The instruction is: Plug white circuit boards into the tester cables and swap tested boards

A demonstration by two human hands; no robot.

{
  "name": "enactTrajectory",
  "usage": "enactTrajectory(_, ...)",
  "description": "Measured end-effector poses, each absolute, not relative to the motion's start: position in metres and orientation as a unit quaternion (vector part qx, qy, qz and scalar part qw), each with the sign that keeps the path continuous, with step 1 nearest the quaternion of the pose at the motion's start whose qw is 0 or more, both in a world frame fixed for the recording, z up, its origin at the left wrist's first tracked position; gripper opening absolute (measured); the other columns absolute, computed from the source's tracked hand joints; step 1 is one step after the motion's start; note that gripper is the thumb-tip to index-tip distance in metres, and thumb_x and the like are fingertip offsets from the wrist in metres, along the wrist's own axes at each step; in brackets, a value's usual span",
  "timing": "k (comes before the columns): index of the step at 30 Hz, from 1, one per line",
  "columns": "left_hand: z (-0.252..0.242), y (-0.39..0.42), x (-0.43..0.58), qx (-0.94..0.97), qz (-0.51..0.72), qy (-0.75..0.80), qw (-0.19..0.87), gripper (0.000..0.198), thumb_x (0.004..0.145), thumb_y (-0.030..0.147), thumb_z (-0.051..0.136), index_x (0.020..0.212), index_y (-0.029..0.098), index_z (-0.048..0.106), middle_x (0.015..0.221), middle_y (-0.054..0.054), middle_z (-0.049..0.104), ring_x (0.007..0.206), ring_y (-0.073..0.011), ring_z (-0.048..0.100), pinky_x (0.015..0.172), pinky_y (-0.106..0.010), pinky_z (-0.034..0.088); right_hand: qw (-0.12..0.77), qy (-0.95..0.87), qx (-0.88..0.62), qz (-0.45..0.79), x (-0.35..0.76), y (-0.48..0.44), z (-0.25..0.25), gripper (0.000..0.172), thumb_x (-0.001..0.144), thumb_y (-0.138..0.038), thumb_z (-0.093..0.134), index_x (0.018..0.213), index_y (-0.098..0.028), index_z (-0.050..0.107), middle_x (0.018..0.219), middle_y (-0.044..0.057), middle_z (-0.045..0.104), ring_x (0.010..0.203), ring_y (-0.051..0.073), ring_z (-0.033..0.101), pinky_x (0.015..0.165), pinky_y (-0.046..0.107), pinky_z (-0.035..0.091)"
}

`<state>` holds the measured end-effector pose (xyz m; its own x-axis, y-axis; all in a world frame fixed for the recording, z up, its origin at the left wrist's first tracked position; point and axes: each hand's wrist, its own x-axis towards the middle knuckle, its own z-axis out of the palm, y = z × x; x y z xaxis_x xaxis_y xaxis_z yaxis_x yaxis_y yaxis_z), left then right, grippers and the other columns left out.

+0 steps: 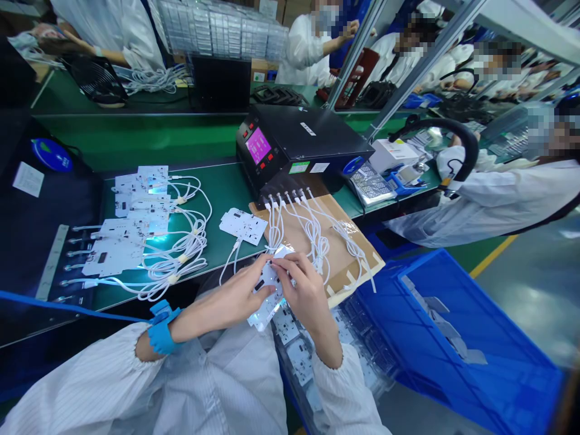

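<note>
My left hand point(247, 289) and my right hand point(304, 289) both pinch a white flat board point(267, 302) held over my lap, just below the bench edge. A blue strap point(162, 329) wraps my left wrist. Several white cables point(312, 232) run from a black tester box point(299, 145) with a pink screen down across a brown cardboard sheet point(357, 269) toward my hands. Another white board point(243, 226) lies on the green bench point(222, 193) just beyond my fingers.
A pile of white boards with coiled cables point(149, 232) lies at the left. A blue crate point(457, 350) stands at my right, with a clear tray of boards point(299, 356) beside it. A person in white point(493, 193) leans at the right; others work across the line.
</note>
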<state>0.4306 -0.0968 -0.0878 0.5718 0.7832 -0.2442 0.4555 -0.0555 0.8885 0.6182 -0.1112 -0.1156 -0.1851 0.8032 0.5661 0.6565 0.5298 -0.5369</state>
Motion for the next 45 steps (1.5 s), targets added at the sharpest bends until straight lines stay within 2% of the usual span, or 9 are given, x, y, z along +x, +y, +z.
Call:
enactTrajectory(5, -0.091, -0.096, 0.440, 0.716, 0.186, 0.419, 0.526, 0.056, 0.098, 0.035, 0.056, 0.152, 0.024, 0.041, 0.158, -0.013, 0.050, 0.147, -0.0337, 0.047, 0.124, -0.051, 0.036, 0.436, -0.739, -0.503, 0.110, 0.622, -0.117, -0.117, 0.019, 0.103, -0.017, 0.056, 0.110, -0.022, 0.073, 0.095, 0.006, 0.067, 0.082, 0.016, 0.067, 0.074, 0.029, 0.057)
enactTrajectory(12, -0.085, -0.094, 0.448, 0.729, 0.182, 0.383, 0.537, 0.044, 0.100, 0.031, 0.053, 0.142, 0.028, 0.045, 0.143, -0.010, 0.059, 0.136, -0.0301, 0.055, 0.112, -0.045, 0.046, 0.481, -0.700, -0.506, 0.151, 0.630, -0.122, -0.116, 0.016, 0.102, -0.016, 0.057, 0.109, -0.024, 0.068, 0.098, 0.005, 0.069, 0.089, 0.017, 0.068, 0.079, 0.031, 0.058)
enactTrajectory(17, -0.083, -0.099, 0.450, 0.728, 0.186, 0.401, 0.524, 0.051, 0.099, 0.029, 0.053, 0.148, 0.027, 0.039, 0.149, -0.012, 0.055, 0.141, -0.0297, 0.051, 0.116, -0.043, 0.042, 0.498, -0.693, -0.507, 0.122, 0.622, -0.123, -0.119, 0.016, 0.101, -0.011, 0.058, 0.105, -0.023, 0.067, 0.098, 0.004, 0.070, 0.092, 0.016, 0.068, 0.084, 0.030, 0.057)
enactTrajectory(23, -0.078, -0.095, 0.462, 0.721, 0.177, 0.401, 0.536, 0.038, 0.095, 0.027, 0.056, 0.133, 0.024, 0.050, 0.135, -0.011, 0.064, 0.130, -0.0296, 0.059, 0.109, -0.043, 0.047, 0.503, -0.675, -0.525, 0.125, 0.625, -0.125, -0.124, 0.015, 0.100, -0.011, 0.059, 0.102, -0.023, 0.067, 0.097, 0.003, 0.069, 0.090, 0.016, 0.068, 0.082, 0.029, 0.057)
enactTrajectory(28, -0.079, -0.094, 0.470, 0.713, 0.157, 0.405, 0.551, 0.041, 0.095, 0.037, 0.060, 0.132, 0.021, 0.052, 0.124, -0.011, 0.067, 0.116, -0.0312, 0.065, 0.101, -0.044, 0.051, 0.503, -0.657, -0.553, 0.098, 0.638, -0.132, -0.138, 0.013, 0.101, -0.013, 0.057, 0.104, -0.022, 0.066, 0.106, 0.007, 0.069, 0.099, 0.018, 0.070, 0.083, 0.032, 0.059)
enactTrajectory(33, -0.074, -0.098, 0.470, 0.689, 0.156, 0.431, 0.561, 0.073, 0.091, 0.057, 0.066, 0.149, 0.021, 0.044, 0.148, -0.016, 0.056, 0.135, -0.0363, 0.056, 0.110, -0.048, 0.046, 0.522, -0.622, -0.580, 0.067, 0.653, -0.141, -0.143, 0.011, 0.102, -0.017, 0.058, 0.108, -0.022, 0.064, 0.115, 0.009, 0.073, 0.107, 0.020, 0.071, 0.081, 0.033, 0.060)
enactTrajectory(37, -0.071, -0.097, 0.471, 0.645, 0.182, 0.460, 0.583, 0.097, 0.079, 0.065, 0.076, 0.155, 0.019, 0.037, 0.154, -0.019, 0.051, 0.133, -0.0383, 0.056, 0.111, -0.052, 0.046, 0.559, -0.573, -0.598, 0.045, 0.665, -0.142, -0.135, 0.008, 0.101, -0.022, 0.061, 0.107, -0.022, 0.066, 0.116, 0.009, 0.073, 0.084, 0.015, 0.071, 0.069, 0.029, 0.059)
enactTrajectory(41, -0.074, -0.093, 0.467, 0.606, 0.243, 0.470, 0.594, 0.090, 0.079, 0.065, 0.077, 0.150, 0.024, 0.042, 0.143, -0.015, 0.060, 0.126, -0.0346, 0.061, 0.109, -0.051, 0.048, 0.593, -0.533, -0.601, 0.053, 0.678, -0.137, -0.123, 0.009, 0.101, -0.026, 0.063, 0.106, -0.022, 0.068, 0.116, 0.008, 0.074, 0.067, 0.011, 0.064, 0.066, 0.029, 0.057)
enactTrajectory(45, -0.077, -0.085, 0.450, 0.587, 0.296, 0.497, 0.567, 0.072, 0.088, 0.066, 0.068, 0.145, 0.026, 0.048, 0.139, -0.012, 0.062, 0.127, -0.0337, 0.061, 0.107, -0.050, 0.049, 0.605, -0.538, -0.577, 0.106, 0.701, -0.130, -0.110, 0.011, 0.099, -0.032, 0.066, 0.102, -0.022, 0.067, 0.110, 0.008, 0.077, 0.079, 0.016, 0.072, 0.068, 0.030, 0.058)
